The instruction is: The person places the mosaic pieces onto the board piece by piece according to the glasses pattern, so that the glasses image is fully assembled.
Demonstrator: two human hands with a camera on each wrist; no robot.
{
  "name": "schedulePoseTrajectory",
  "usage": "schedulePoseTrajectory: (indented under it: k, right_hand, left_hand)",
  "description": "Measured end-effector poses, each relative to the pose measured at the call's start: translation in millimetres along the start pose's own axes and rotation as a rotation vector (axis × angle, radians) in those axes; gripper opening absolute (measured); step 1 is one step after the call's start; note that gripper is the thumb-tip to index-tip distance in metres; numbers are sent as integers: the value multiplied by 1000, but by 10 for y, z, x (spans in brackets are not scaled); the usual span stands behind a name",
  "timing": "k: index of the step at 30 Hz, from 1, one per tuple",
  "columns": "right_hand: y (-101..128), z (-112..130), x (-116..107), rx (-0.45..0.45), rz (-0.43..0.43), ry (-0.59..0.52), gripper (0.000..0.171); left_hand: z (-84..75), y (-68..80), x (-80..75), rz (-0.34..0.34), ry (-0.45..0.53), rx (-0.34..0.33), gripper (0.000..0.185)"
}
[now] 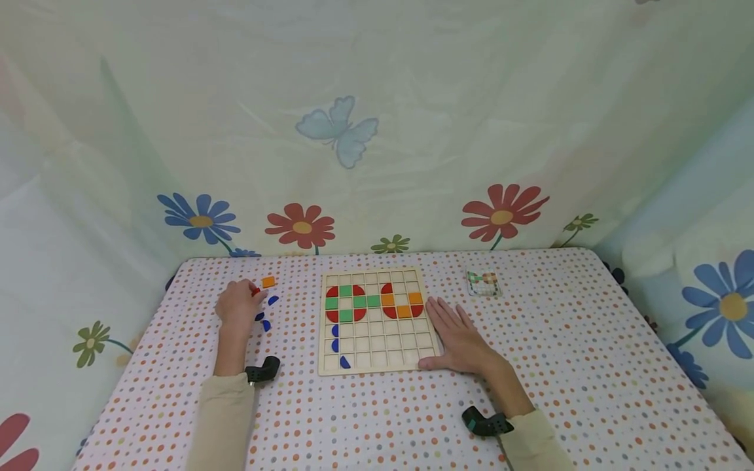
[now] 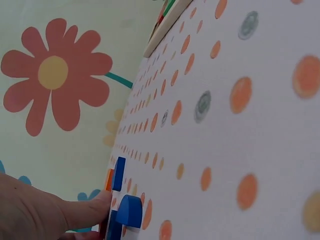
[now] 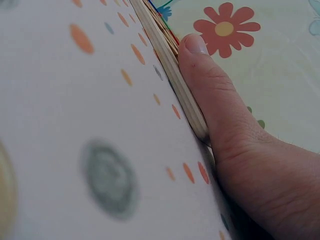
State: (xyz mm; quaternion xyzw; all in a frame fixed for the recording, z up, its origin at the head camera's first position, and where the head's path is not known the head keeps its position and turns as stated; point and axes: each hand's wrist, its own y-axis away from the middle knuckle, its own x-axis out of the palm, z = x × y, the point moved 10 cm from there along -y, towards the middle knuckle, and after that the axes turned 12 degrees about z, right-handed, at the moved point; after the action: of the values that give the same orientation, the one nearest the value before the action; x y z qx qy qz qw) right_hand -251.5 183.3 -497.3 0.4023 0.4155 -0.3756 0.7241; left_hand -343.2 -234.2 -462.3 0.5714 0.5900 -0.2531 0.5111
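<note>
My left hand point(image 1: 235, 306) is at the left of the table, its thumb and fingers pinching a small red piece point(image 1: 256, 292), mostly hidden by the fingers. Close beside it lie a blue half-round piece point(image 1: 273, 300), more blue pieces point(image 2: 131, 211) and an orange square point(image 1: 268, 282). My right hand point(image 1: 462, 340) rests with fingers extended on the right edge of the wooden grid board point(image 1: 383, 370); its thumb point(image 3: 210, 82) lies over the rim. On the board sit red rounded pieces, green squares point(image 1: 345, 315), orange squares point(image 1: 403, 312) and a column of blue pieces point(image 1: 336, 345) at left.
A small pattern card point(image 1: 483, 282) in a clear cover lies right of the board, beyond my right hand. The dotted tablecloth point(image 1: 353, 425) covers the table, which meets a flowered curtain point(image 1: 412, 163) at the back. Each wrist carries a black camera point(image 1: 265, 370).
</note>
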Motion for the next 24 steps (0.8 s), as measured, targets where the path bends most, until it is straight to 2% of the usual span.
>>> schedulePoseTrajectory:
  k: [8, 15, 19, 24]
  right_hand:
    - [-7, 5, -9, -5, -7, -1, 123]
    - [6, 6, -11, -7, -17, 4, 123]
    - [1, 5, 0, -6, -7, -7, 123]
    - [0, 4, -10, 0, -4, -5, 124]
  left_hand:
    - [-34, 43, -34, 21, -22, 38, 29]
    - [-20, 77, -80, 3, 99, 62, 28]
    - [-112, 123, -144, -30, 153, 133, 31]
    - [-357, 213, -224, -70, 151, 256, 33]
